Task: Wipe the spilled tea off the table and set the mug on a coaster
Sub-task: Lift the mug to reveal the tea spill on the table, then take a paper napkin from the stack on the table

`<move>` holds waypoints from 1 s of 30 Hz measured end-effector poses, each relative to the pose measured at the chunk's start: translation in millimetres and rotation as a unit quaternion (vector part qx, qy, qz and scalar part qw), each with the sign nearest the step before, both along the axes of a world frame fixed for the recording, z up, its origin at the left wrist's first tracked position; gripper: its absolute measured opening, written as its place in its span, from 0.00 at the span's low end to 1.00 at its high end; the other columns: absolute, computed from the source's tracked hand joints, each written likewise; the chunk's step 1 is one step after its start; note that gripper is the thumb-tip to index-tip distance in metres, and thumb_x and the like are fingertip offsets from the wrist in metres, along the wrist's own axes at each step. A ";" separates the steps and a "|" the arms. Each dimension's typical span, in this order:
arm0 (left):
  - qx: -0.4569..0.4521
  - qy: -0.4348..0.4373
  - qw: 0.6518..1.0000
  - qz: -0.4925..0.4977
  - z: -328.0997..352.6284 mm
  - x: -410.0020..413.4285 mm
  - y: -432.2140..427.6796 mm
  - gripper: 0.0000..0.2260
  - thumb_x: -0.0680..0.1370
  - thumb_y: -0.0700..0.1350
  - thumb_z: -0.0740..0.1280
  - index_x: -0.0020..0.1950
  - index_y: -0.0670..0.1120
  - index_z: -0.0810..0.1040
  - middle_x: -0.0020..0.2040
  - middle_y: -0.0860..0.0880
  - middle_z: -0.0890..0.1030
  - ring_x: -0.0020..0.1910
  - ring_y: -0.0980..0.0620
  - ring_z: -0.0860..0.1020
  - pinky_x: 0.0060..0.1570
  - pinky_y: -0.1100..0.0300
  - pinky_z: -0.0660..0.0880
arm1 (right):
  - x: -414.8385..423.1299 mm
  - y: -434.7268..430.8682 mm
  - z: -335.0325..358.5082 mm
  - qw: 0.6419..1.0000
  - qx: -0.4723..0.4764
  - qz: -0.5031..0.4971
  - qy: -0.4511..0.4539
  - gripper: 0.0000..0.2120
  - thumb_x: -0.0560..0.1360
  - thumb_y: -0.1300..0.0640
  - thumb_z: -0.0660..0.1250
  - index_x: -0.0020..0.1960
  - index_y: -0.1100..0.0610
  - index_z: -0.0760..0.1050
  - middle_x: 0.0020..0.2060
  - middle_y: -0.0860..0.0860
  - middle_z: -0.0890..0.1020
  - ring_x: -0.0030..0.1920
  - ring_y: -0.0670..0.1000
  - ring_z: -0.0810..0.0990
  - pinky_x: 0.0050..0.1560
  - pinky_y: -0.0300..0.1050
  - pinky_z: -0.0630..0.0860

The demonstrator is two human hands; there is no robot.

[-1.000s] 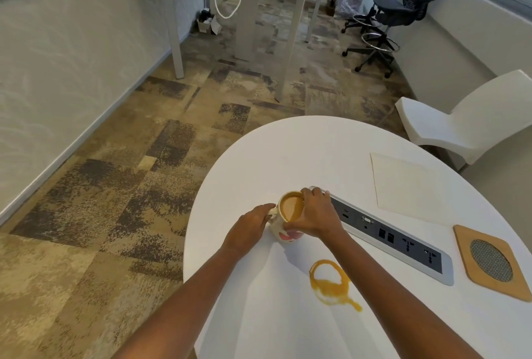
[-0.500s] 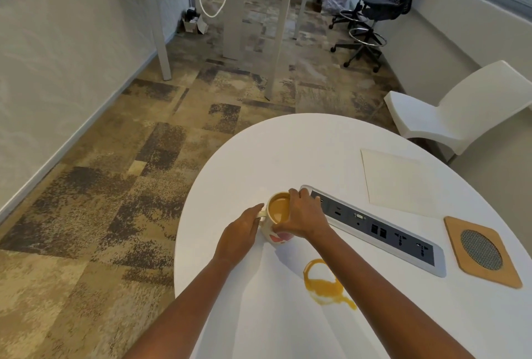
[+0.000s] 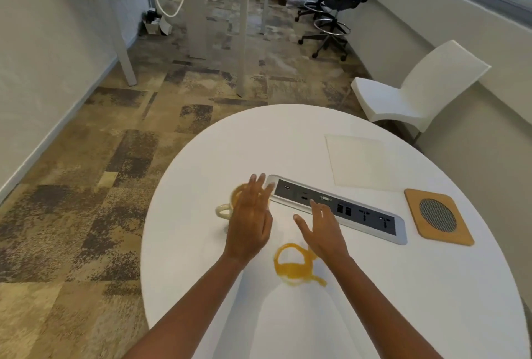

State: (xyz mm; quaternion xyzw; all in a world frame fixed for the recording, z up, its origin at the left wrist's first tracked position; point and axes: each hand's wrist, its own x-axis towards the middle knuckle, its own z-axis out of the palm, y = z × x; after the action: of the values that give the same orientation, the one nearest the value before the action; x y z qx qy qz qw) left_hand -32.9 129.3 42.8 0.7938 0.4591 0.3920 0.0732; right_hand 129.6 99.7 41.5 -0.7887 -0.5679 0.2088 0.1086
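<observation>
Both hands are empty with fingers spread: the left hand (image 3: 250, 220) hovers over the mug (image 3: 223, 211) at the table's (image 3: 201, 272) left, while the right hand (image 3: 322, 229), just past the spill (image 3: 290, 266), sits nearer the far-right napkin (image 3: 357, 160) and coaster (image 3: 437, 216).

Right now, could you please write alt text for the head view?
Two open hands hover over a white table: the left hand over a mug, the right hand by a tea spill. A power strip, a napkin and a coaster lie further right.

Both forearms (image 3: 198, 304), the left hand (image 3: 250, 224) and right hand (image 3: 324, 230) are bare.
</observation>
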 end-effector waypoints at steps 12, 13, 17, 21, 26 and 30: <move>-0.097 0.166 0.978 -0.081 -21.2 121.5 -27.6 0.21 0.61 0.35 0.75 0.54 0.39 0.81 0.56 0.40 0.82 0.56 0.42 0.80 0.49 0.53 0.80 | 133.4 -47.9 -33.5 0.994 -0.069 -0.046 -0.067 0.25 0.79 0.46 0.54 0.73 0.56 0.59 0.74 0.53 0.61 0.75 0.53 0.59 0.75 0.53 0.57; -0.104 0.177 0.975 -0.082 -23.1 131.0 -26.5 0.21 0.60 0.35 0.76 0.53 0.40 0.82 0.54 0.41 0.83 0.55 0.43 0.81 0.48 0.54 0.80 | 143.3 -49.0 -35.7 0.994 -0.069 -0.046 -0.064 0.25 0.79 0.46 0.54 0.73 0.56 0.59 0.74 0.53 0.62 0.74 0.53 0.59 0.74 0.52 0.57; -0.118 0.201 0.969 -0.081 -33.8 171.6 -13.1 0.21 0.61 0.35 0.77 0.53 0.39 0.81 0.52 0.40 0.84 0.53 0.43 0.82 0.46 0.55 0.81 | 183.3 -46.1 -42.5 0.996 -0.054 -0.040 -0.059 0.24 0.79 0.49 0.56 0.72 0.57 0.61 0.72 0.54 0.64 0.72 0.54 0.62 0.73 0.50 0.60; -0.161 0.217 0.960 -0.076 -49.2 211.3 11.6 0.20 0.78 0.38 0.58 0.70 0.39 0.65 0.71 0.40 0.68 0.72 0.44 0.64 0.70 0.55 0.63 | 223.0 -29.1 -48.3 0.998 -0.017 -0.028 -0.053 0.22 0.80 0.53 0.56 0.71 0.60 0.63 0.71 0.56 0.65 0.71 0.54 0.64 0.72 0.48 0.61; -0.178 0.221 0.958 -0.028 -64.6 242.3 39.2 0.20 0.80 0.41 0.52 0.72 0.43 0.60 0.74 0.45 0.63 0.74 0.49 0.58 0.71 0.58 0.60 | 268.0 10.2 -54.5 0.995 -0.011 0.035 -0.093 0.21 0.81 0.57 0.51 0.72 0.59 0.59 0.73 0.55 0.61 0.74 0.52 0.59 0.74 0.46 0.56; -0.228 0.236 0.945 0.013 -68.2 253.4 59.0 0.21 0.80 0.41 0.52 0.74 0.43 0.55 0.76 0.44 0.59 0.75 0.49 0.57 0.72 0.58 0.59 | 291.1 43.9 -56.4 0.992 -0.017 0.077 -0.101 0.23 0.80 0.64 0.51 0.74 0.60 0.55 0.75 0.56 0.56 0.76 0.53 0.54 0.75 0.47 0.55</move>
State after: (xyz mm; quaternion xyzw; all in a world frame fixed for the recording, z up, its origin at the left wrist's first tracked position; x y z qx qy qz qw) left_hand 220.5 188.3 -25.3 0.8198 0.5503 0.0792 0.1369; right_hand 420.7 143.7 -14.9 -0.7616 -0.6311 0.1460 0.0210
